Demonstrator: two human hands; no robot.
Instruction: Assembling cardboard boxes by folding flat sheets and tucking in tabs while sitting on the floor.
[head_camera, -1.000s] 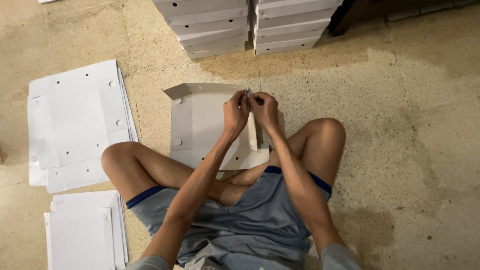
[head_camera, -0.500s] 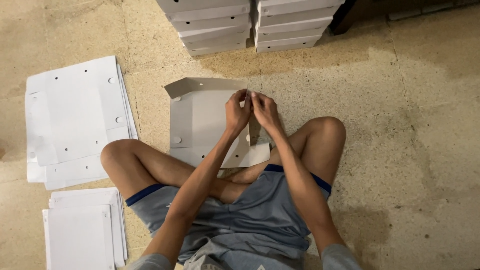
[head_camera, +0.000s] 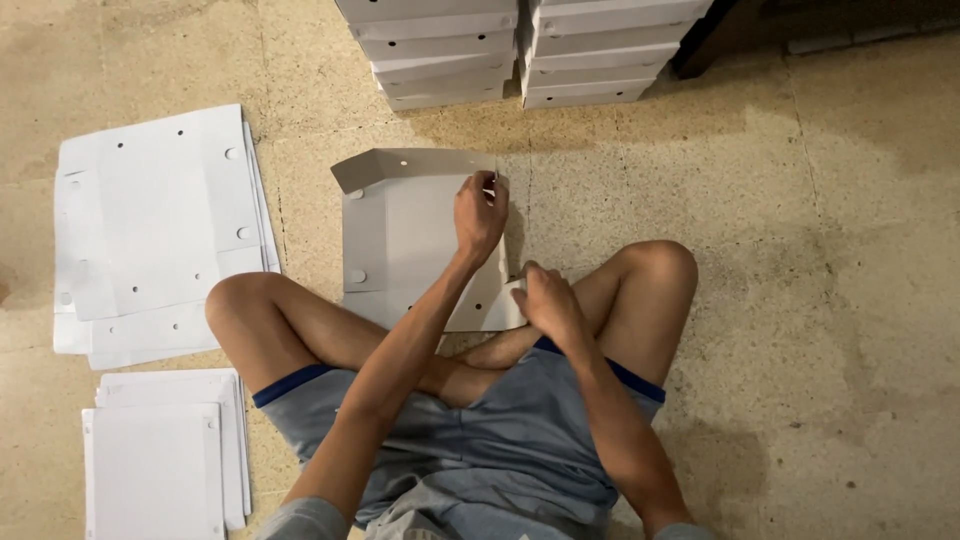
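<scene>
I sit cross-legged on the floor with a white, half-folded cardboard box blank (head_camera: 410, 230) lying in front of my knees. Its far flap and left flap stand partly raised. My left hand (head_camera: 480, 212) pinches the blank's far right corner, where the raised flaps meet. My right hand (head_camera: 545, 300) grips the near right flap of the same blank, close to my right knee (head_camera: 655, 265). Small round holes dot the cardboard.
A stack of flat white blanks (head_camera: 150, 230) lies to the left, and another pile (head_camera: 165, 455) sits near my left thigh. Two stacks of finished white boxes (head_camera: 520, 50) stand at the far edge. The floor is speckled beige stone.
My right hand has dropped from the far right corner down to the near right flap by my knee. My left hand stays at the far corner.
</scene>
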